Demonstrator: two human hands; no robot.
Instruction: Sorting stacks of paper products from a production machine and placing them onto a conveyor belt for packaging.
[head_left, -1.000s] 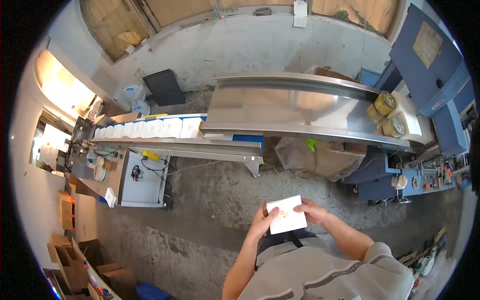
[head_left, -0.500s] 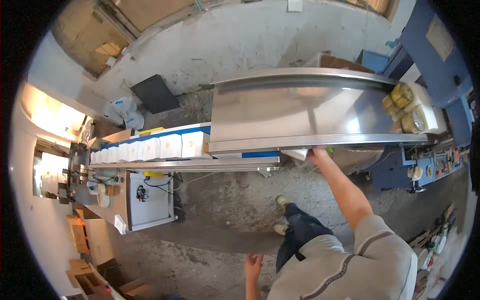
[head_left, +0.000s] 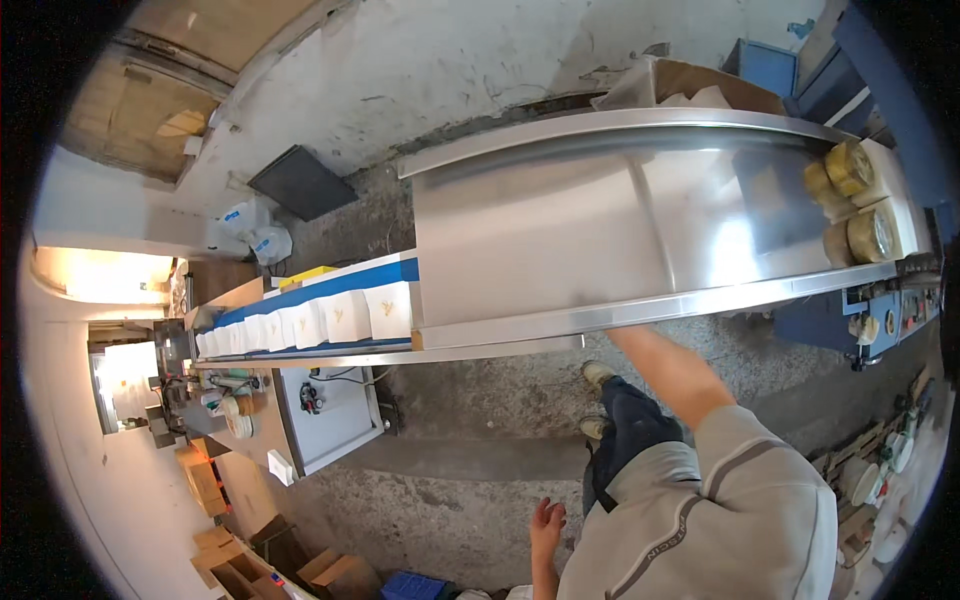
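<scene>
My right forearm (head_left: 672,368) reaches to the near edge of a long, shiny metal tabletop (head_left: 540,240). From the wrist on, the hand is hidden under that edge, so I cannot see what it touches. Low in the picture my left hand (head_left: 547,518) hangs in the air, fingers loosely bent and apart, holding nothing. Left of the metal top, a row of several white packets (head_left: 388,311) with small gold prints lies on a blue conveyor belt (head_left: 400,271).
Rolls of yellowish tape (head_left: 850,168) sit at the right end of the metal top. Behind it stands an open cardboard box (head_left: 640,85). A workbench (head_left: 235,435) is under the conveyor's left end, with several cardboard boxes (head_left: 345,578) on the floor below.
My view has shifted. My right hand, earlier visible at the metal edge by a white packet, has gone out of sight under it. The left hand still hangs free.
</scene>
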